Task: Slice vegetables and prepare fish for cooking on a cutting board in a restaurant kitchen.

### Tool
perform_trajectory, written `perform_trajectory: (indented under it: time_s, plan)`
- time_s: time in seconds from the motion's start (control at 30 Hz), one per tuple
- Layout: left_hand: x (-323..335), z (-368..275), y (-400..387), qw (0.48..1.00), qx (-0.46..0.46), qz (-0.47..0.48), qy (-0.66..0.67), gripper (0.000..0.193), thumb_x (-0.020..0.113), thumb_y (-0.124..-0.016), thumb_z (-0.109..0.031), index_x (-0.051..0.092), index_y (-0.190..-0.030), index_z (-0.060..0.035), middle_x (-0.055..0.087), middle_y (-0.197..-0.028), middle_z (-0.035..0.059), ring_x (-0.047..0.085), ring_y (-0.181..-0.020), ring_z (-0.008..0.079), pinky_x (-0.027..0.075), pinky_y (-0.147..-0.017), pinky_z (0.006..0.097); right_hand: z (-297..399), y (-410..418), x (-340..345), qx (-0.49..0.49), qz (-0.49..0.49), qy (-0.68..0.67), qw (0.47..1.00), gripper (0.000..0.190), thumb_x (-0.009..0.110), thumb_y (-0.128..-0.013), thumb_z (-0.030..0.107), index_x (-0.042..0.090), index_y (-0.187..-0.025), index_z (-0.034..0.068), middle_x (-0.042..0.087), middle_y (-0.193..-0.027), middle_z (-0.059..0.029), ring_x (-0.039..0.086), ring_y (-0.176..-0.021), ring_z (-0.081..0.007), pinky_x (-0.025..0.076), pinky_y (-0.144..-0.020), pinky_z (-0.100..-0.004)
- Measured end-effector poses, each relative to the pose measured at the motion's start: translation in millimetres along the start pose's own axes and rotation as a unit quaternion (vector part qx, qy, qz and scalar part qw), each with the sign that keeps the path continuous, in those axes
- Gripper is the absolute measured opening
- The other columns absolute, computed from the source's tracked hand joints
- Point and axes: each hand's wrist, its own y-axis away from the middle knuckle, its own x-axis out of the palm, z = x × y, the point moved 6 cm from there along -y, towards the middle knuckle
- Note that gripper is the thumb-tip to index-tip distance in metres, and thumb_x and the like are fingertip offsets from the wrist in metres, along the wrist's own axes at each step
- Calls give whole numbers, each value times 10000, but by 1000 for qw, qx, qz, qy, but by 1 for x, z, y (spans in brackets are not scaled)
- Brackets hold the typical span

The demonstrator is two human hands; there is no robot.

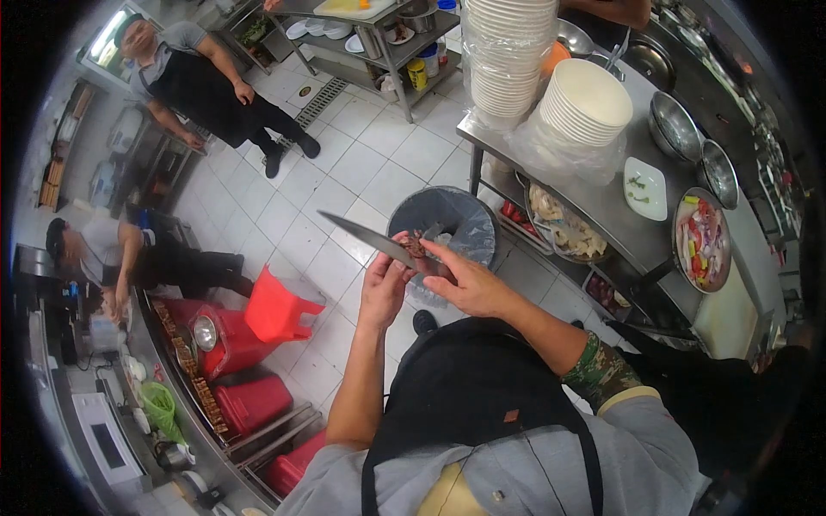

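A broad-bladed kitchen knife is held across the front of my body, its tip pointing away to the upper left. The fingers and thumb of my left hand close about the blade. Small pieces of browned meat lie against it between my hands. My right hand reaches in from the other side, with its fingertips at the meat and its thumb apart. The knife's handle is hidden. Beneath my hands stands a round waste bin lined with a plastic bag.
To the right, a steel table carries stacked white tubs, metal bowls and a pan of cut vegetables. A red plastic stool stands left. One co-worker stands far left; another bends over the left counter.
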Motion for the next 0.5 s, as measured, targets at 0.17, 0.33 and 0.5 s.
perform_trajectory:
  time_s: [0.17,0.33,0.5]
  plan:
    - [-11,2,3,975,71,-57,-205,574,597,-988,-102,357,-1487,49,532,-1405,145,551,-1246,209,452,-1057,374,-17,-22,15,14,-93,-93,991,507,631,-973,341,460,-1358,58,640,-946,-128,618,-816,-197,491,-771,-333]
    - [7,0,1,987,101,-49,-118,585,593,-981,-70,340,-1499,27,540,-1370,157,539,-1254,217,457,-1056,367,-13,-29,2,69,-77,-209,972,397,595,-1000,355,484,-1281,98,602,-892,-64,561,-685,-124,452,-541,-295]
    - [-4,11,0,990,84,-107,-36,446,522,-1023,-126,395,-1445,-60,583,-1271,137,598,-1163,247,522,-979,386,-16,-20,7,184,-9,-241,953,380,566,-1016,394,482,-1293,150,536,-867,-24,472,-600,-59,343,-390,-246]
